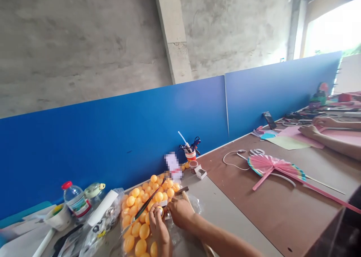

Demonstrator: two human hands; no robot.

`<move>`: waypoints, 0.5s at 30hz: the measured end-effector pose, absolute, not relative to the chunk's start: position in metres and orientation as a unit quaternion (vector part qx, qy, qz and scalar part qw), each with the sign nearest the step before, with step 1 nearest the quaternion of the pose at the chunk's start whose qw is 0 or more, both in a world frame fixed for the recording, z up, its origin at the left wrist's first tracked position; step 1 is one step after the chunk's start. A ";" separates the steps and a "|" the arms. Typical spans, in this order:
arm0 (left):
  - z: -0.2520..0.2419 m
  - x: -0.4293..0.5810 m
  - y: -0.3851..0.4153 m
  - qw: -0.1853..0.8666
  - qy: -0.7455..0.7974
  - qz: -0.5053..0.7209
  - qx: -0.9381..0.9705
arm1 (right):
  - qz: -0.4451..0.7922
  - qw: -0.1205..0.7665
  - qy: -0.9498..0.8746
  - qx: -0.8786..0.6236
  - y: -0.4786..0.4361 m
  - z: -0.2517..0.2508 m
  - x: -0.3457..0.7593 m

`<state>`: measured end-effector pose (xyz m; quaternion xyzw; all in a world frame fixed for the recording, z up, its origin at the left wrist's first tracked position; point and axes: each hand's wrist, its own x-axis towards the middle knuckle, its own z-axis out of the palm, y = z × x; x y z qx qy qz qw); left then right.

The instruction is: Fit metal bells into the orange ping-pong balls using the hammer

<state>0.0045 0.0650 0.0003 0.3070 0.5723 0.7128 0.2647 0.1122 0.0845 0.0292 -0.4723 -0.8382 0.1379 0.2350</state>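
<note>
Several orange balls (144,231) that look like table tennis balls lie in a shallow tray with clear plastic film around it. My left hand (159,227) is closed over the tray, its thumb and fingers around an orange ball (160,210). Right beside it, my right hand (182,213) has its fingers curled together against a small shiny piece that I cannot make out. A dark, brown-ended bar (182,190) shows just behind the right hand; whether it is held is unclear. Across the balls lies a long dark slim tool (149,199).
A red-capped bottle (75,200), a glass jar (95,191) and a white cup (58,216) crowd the left. Behind the tray stand a cup of tools (190,156) and a small box (200,172). A pink paper fan (270,164) lies rightward. Another person's hands (310,132) rest on pink paper.
</note>
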 end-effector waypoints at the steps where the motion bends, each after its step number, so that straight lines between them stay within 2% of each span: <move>1: 0.000 0.004 0.066 0.267 0.580 0.706 0.305 | 0.129 0.220 -0.841 -0.476 0.088 0.027 0.109; 4: -0.002 0.003 0.066 0.277 0.595 0.679 0.329 | 0.115 0.194 -0.838 -0.497 0.099 0.015 0.104; 10: -0.007 0.008 0.067 0.283 0.623 0.635 0.359 | 0.184 0.264 -0.818 -0.478 0.107 -0.002 0.109; 15: 0.002 0.014 0.062 0.208 0.644 0.633 0.375 | 0.198 0.264 -0.821 -0.466 0.107 -0.003 0.106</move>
